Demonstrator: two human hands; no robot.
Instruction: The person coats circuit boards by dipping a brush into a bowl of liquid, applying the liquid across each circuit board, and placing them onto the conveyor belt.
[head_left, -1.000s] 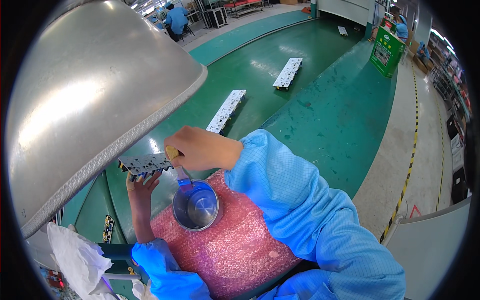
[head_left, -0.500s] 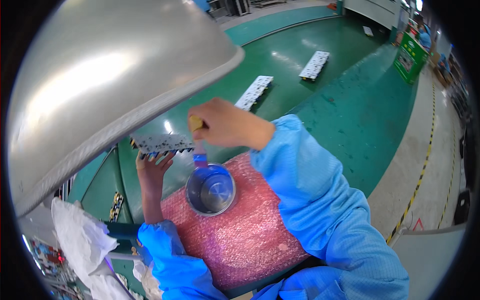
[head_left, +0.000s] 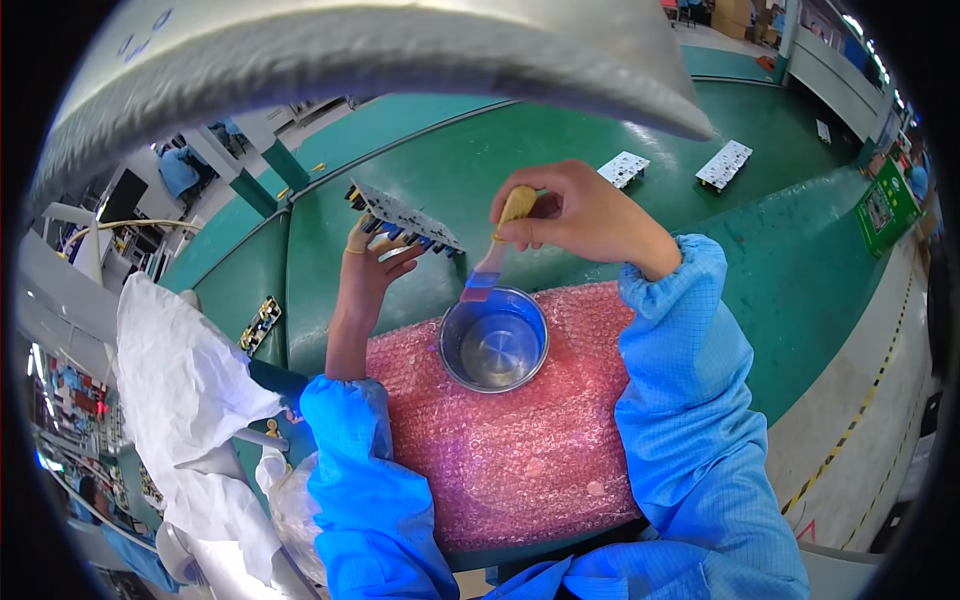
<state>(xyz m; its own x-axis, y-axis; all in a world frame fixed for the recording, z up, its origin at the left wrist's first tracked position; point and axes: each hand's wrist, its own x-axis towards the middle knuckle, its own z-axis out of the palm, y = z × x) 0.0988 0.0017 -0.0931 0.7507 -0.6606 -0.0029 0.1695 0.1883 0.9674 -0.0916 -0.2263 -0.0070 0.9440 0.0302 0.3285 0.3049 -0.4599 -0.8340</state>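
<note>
A crumpled white sheet (head_left: 190,380) hangs at the left. Next, left of the middle, the left hand (head_left: 378,268) holds the tilted, spotted board (head_left: 408,215) from below, fingers a bit spread. In the middle, a shiny metal cup (head_left: 460,345) sits near the top edge of pink bubble wrap (head_left: 510,460). The brush (head_left: 489,262) points down over the cup's rim. The right hand (head_left: 575,215) pinches its yellow end, fingers bent. Green surface (head_left: 790,300) spreads wide to the right.

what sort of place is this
Most likely an electronics factory: the left hand holds up a circuit board, similar boards lie on the green surface, and a person in blue workwear shows in the background.
</note>
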